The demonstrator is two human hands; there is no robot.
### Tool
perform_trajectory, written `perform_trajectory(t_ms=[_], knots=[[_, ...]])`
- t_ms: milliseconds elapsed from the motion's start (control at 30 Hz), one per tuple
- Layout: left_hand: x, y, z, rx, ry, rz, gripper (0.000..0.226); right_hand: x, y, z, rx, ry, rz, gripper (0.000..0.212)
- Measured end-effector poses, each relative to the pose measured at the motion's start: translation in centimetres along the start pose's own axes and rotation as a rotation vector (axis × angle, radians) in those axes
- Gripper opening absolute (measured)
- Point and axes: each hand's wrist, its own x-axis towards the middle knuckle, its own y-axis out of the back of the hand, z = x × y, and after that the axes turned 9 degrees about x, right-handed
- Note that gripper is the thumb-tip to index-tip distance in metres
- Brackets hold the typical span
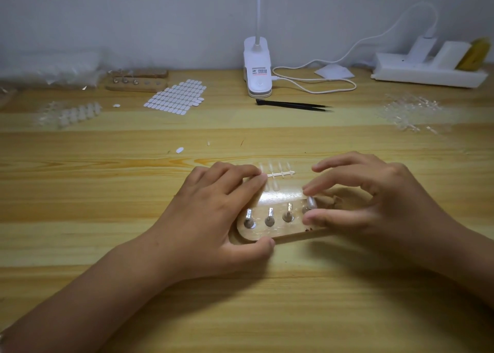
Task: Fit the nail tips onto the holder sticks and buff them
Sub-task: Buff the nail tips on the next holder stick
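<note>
The left hand [222,216] grips the wooden base [280,233] by its left end: the thumb curls against the near edge and the other fingers lie together over the far edge, so the block is clamped between them. Just right of that thumb three bare sticks [269,217] stand in a row in the base, each leaning away from the person. The right hand [374,205] covers the base's right end; its forefinger and thumb are closed on a nail tip [311,202] that sits on top of the fourth stick, forefinger on the far side and thumb on the near side, while the remaining fingers arch above, spread apart and holding nothing. Just beyond the left fingertips, between the two hands, a strip [278,175] of clear tips lies on the table [240,299] close behind the base; whether it touches the base cannot be told. A loose white sticker [180,150] lies farther out past the left fingers. Well beyond both hands, black tweezers [291,104] lie in front of a white lamp [258,66] with its cable [315,84]; left of these are a sticker sheet [176,96], a second base [136,83] and more tips [72,113], and far beyond the right fingers a heap of clear strips [409,112]
</note>
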Motion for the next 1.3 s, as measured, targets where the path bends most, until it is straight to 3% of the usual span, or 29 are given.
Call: perform_trajectory(t_ms=[200, 300, 433, 767, 1033, 1300], knots=[[0.0, 0.1, -0.5, -0.088, -0.012, 0.01, 0.097, 3.6, 2.7, -0.6, 0.003, 0.023, -0.013, 0.03], [0.0, 0.2, -0.7, -0.14, -0.02, 0.013, 0.087, 6.7, 2.3, -0.8, -0.102, 0.003, -0.21, 0.011], [0.0, 0.3, -0.8, -0.112, -0.05, 0.017, 0.079, 9.2, 0.1, -0.5, -0.266, -0.045, -0.453, 0.033], [0.3, 0.3, -0.3, -0.108, -0.054, 0.03, 0.079, 9.2, -0.3, 0.9, -0.112, 0.076, -0.333, 0.008], [0.4, 0.3, -0.3, -0.099, -0.05, 0.016, 0.081, 8.2, -1.1, 1.1, -0.151, 0.148, -0.229, 0.013], [0.5, 0.4, -0.3, -0.094, -0.057, 0.038, 0.079, 7.7, 0.6, -1.3, 0.122, 0.046, -0.165, 0.016]])
